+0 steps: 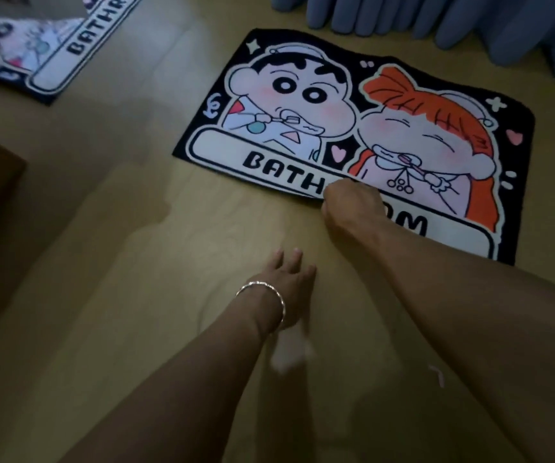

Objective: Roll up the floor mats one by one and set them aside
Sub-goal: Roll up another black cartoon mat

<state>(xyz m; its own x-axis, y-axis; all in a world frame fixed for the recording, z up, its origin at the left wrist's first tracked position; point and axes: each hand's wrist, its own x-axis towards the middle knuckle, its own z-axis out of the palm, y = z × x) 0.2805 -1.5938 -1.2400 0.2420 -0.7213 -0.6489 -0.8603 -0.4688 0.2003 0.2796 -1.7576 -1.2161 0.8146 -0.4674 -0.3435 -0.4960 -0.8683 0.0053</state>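
Mat (332, 128) lies flat just beside curtain (436, 18), 2nd mat (52, 58) apart

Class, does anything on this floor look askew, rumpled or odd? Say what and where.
On the big mat, the far edge by the curtain ripples instead of lying flat. The right hand pinches its near edge. A second mat, top left, is partly hidden under something blurred.

Floor layout: floor mat (336, 128) lies flat on the floor (119, 228), second mat (48, 51) far left, curtain (436, 18) behind. Right hand (353, 208) at its near edge; left hand (289, 285) nearer, leftward.
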